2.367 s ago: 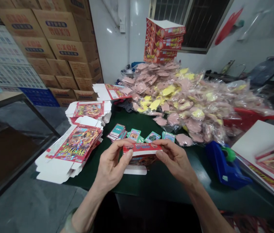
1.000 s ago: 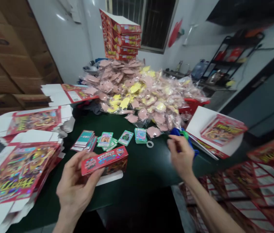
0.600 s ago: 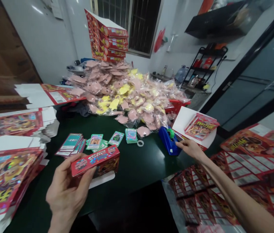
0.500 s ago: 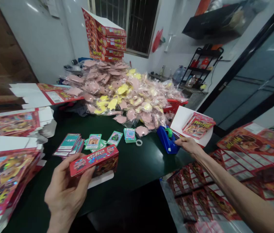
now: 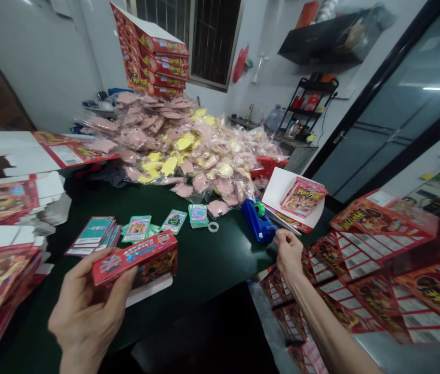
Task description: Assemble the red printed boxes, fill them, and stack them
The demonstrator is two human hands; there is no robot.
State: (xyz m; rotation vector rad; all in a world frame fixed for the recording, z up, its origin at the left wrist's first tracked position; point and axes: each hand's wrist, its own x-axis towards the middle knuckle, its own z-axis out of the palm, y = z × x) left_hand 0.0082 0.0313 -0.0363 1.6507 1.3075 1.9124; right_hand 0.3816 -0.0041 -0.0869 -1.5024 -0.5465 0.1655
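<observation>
In my left hand is a small red cardboard box, gripped between thumb and fingers, tilted above the dark green table, with a white flap hanging open underneath. My right hand pinches at the cutting end of a blue tape dispenser with a green roll core; the strip of tape at the fingertips is hardly visible. Beyond the box lie several small piles of printed cards and a stack of teal-backed cards. A small pale ring rests beside them.
A big heap of bagged pink and yellow pieces covers the table's back. Flat red boxes are stacked at left. An open carton with small packs stands behind the dispenser; packed red cartons stand at right.
My right hand has turned and come back slightly toward me from the dispenser's cutting end, fingers still pinched. My left hand keeps hold of the box. The whole view has shifted somewhat rightward.
</observation>
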